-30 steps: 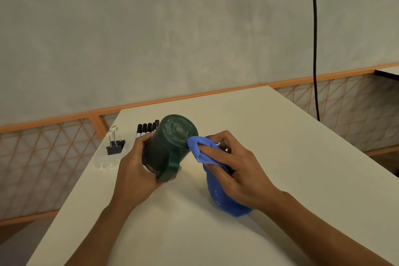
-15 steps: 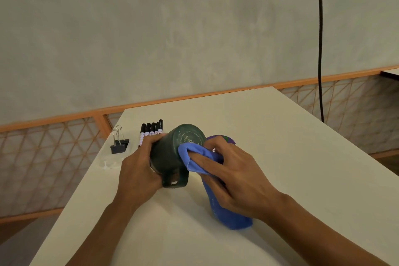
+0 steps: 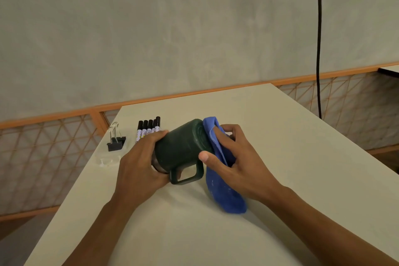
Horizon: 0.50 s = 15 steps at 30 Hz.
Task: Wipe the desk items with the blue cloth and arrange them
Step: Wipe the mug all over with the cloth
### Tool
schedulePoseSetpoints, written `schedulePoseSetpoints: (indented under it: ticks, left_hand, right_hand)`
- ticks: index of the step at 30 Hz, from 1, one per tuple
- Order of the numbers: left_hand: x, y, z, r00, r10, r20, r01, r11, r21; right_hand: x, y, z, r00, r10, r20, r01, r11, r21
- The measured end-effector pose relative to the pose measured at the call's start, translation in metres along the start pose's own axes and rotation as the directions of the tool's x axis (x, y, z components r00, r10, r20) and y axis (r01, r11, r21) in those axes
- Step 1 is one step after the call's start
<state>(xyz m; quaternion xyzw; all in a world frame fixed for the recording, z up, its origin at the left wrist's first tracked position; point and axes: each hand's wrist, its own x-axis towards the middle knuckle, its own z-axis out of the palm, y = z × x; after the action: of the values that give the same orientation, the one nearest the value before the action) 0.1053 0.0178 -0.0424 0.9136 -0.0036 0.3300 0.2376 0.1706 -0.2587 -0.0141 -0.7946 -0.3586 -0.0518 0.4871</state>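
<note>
Cream-white table (image 3: 291, 168) fills the lower view, backed by an orange-framed lattice rail (image 3: 54, 157) and a grey wall, with a black cable (image 3: 319, 49) hanging at the right. Near the table's middle you hold a dark green mug (image 3: 183, 147) on its side, base turned to the right and away, handle at the bottom toward you. Your left hand (image 3: 138, 166) grips the mug's rim end, fingers curled round it. Your right hand (image 3: 237, 164) holds the blue cloth (image 3: 226, 196). Its fingers (image 3: 224, 136) are curled and press the cloth against the mug's base, while the thumb rests on the mug's side just above the handle. The cloth's loose end trails down to the table. Behind the left hand, a row of black-capped markers (image 3: 149, 128) lies side by side on the table. Left of them sits a black binder clip (image 3: 115, 144), wire arms up, near the table's left edge.
</note>
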Motion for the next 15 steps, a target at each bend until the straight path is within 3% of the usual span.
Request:
schedulePoseSetpoints:
  ticks: [5,10,15]
  left_hand:
    - [0.000,0.009,0.003,0.990,-0.104,0.097,0.108,0.993,-0.044]
    - [0.010,0.035,-0.012,0.973,-0.010,0.231,0.055,0.980,-0.189]
    - [0.007,0.024,-0.019,0.875,-0.027,0.482,0.228,0.903,-0.363]
  right_hand:
    - [0.000,-0.002,-0.002,0.999,-0.007,-0.034,0.012,0.989,0.150]
    - [0.005,0.005,-0.009,0.985,-0.039,-0.166,0.075,0.973,0.218]
    - [0.002,0.010,-0.003,0.973,-0.144,-0.183,0.175,0.971,0.166]
